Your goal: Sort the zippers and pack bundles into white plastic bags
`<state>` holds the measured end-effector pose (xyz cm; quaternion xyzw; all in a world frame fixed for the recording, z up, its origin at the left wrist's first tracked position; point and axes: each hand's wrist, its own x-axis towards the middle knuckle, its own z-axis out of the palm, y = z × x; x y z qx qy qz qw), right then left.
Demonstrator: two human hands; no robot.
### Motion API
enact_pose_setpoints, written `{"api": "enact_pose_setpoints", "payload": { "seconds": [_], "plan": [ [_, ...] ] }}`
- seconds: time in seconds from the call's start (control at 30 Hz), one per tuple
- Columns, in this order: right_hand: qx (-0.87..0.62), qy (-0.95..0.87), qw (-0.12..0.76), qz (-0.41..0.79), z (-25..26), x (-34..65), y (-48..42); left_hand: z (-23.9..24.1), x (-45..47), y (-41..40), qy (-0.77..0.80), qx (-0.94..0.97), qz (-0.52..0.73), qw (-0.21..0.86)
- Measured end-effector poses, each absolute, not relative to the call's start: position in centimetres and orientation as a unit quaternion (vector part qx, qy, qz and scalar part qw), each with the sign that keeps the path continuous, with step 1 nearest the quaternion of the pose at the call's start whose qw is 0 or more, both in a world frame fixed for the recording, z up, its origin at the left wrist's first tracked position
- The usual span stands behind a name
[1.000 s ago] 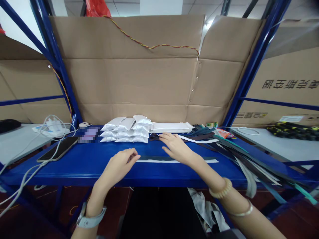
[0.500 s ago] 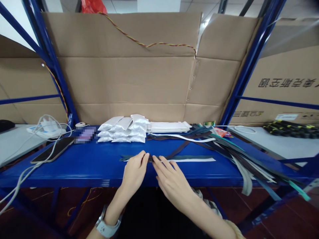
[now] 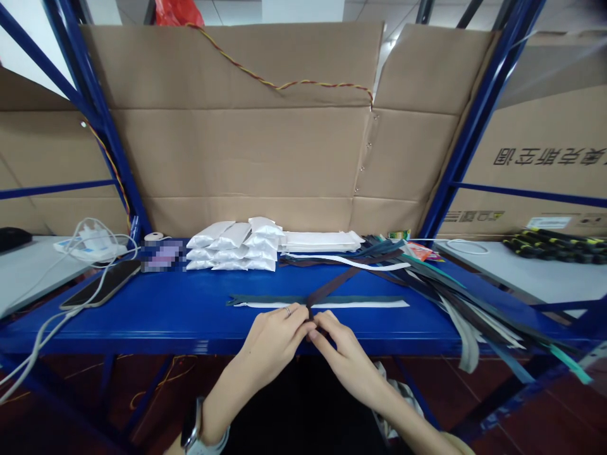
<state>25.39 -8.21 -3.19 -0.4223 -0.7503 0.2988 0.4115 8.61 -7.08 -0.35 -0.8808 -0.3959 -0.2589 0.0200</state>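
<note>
My left hand (image 3: 277,335) and my right hand (image 3: 345,354) meet at the front edge of the blue table, fingertips close together. Both pinch the near end of a dark brown zipper (image 3: 332,285), which runs back and right toward a heap. Fingers partly hide the held end. Just behind the hands, a dark teal zipper (image 3: 268,299) and a white zipper (image 3: 365,304) lie side by side across the tabletop; the brown one crosses over them.
Many loose zippers (image 3: 467,303) spill over the right front edge of the table (image 3: 203,338). White packets (image 3: 232,246) are stacked at the back, beside flat white bundles (image 3: 322,242). A phone (image 3: 102,284) and white cables (image 3: 45,332) lie left. Cardboard (image 3: 246,151) walls the back.
Both hands have moved right and nearer to my body, drawing the brown zipper's end off the teal and white zippers toward the table edge. My right fingers, stretched out before, are now curled in.
</note>
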Motion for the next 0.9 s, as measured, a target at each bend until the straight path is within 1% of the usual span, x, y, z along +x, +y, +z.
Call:
{"api": "enact_pose_setpoints", "payload": {
  "seconds": [0.1, 0.23, 0.37, 0.5, 0.7, 0.9],
  "plan": [
    [-0.433, -0.739, 0.417, 0.305, -3.3, 25.5, -8.0, -0.4, 8.6, -7.1, -0.386, -0.888, -0.25, 0.029],
    [-0.411, -0.745, 0.422, 0.312, -3.2, 25.8, -7.9, -0.3, 8.5, -7.0, -0.383, -0.889, -0.246, 0.044],
    [-0.404, -0.753, 0.436, 0.283, -3.0, 26.0, -8.0, -0.2, 8.2, -6.9, -0.379, -0.89, -0.246, 0.062],
    [-0.4, -0.775, 0.433, 0.228, -2.6, 26.0, -8.2, -0.2, 7.9, -6.8, -0.366, -0.89, -0.26, 0.081],
    [-0.408, -0.801, 0.424, 0.109, -2.5, 26.0, -8.3, -0.5, 7.9, -6.5, -0.368, -0.871, -0.282, 0.161],
    [-0.474, -0.775, 0.418, -0.012, -2.7, 28.2, -6.7, 0.1, 5.6, -5.3, -0.442, -0.815, -0.323, 0.19]
  ]
}}
